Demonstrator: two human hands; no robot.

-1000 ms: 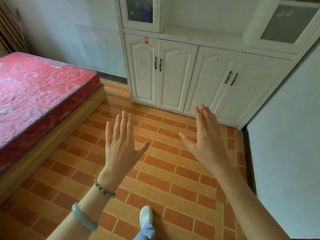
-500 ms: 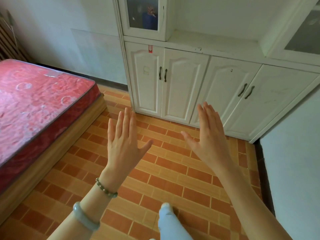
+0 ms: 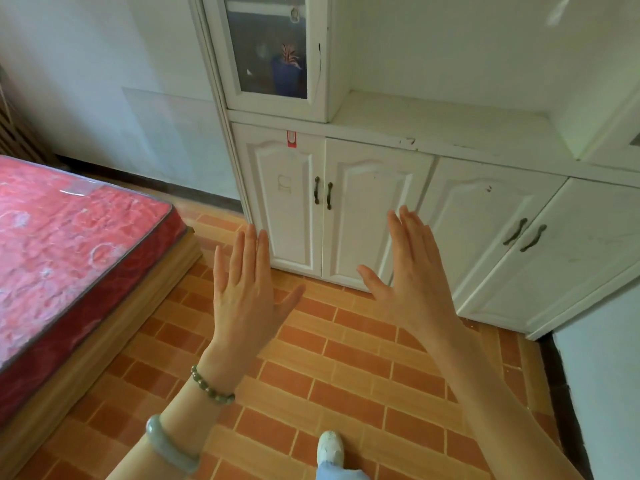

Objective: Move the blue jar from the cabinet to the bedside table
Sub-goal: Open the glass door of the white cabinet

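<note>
Both hands, left (image 3: pixel 244 292) and right (image 3: pixel 412 289), are raised with each grip spread and empty before the white cabinet (image 3: pixel 363 209), the blue jar (image 3: pixel 285 77) behind its glass door.

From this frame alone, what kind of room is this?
Most likely a home bedroom: a bed with a red mattress, a white storage cabinet with a glass-fronted upper door, and a brick-pattern tiled floor.

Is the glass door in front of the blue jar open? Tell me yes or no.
No, the glass door is shut, with the blue jar behind its pane and both hands held open below.
</note>
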